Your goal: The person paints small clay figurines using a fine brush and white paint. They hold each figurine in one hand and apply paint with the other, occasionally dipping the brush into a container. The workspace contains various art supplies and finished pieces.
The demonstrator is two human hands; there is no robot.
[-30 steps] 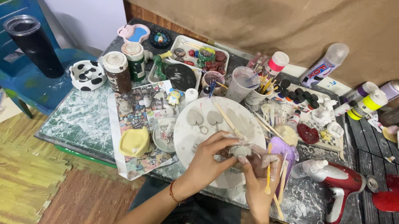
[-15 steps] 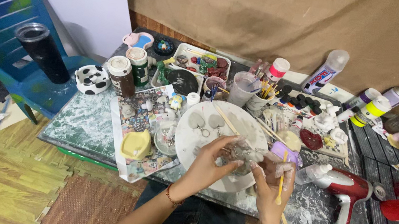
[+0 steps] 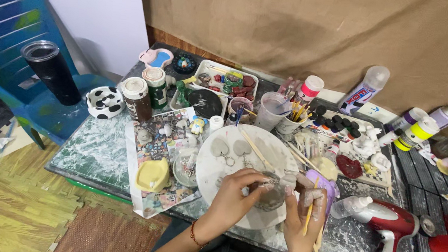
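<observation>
Nearest, the right hand point(image 3: 303, 213) grips a thin wooden stick point(image 3: 308, 219), its long axis near upright, tip toward the clay. The left hand point(image 3: 236, 193) clasps a grey clay piece point(image 3: 272, 193) over the white round board point(image 3: 214, 169). Since the earlier frame both hands have settled closer together. Beyond, paint cups point(image 3: 272, 111).

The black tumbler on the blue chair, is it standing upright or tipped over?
Upright. The black tumbler stands on the seat of the blue chair, its round lidded top facing up and its body narrowing down to the base.
</observation>
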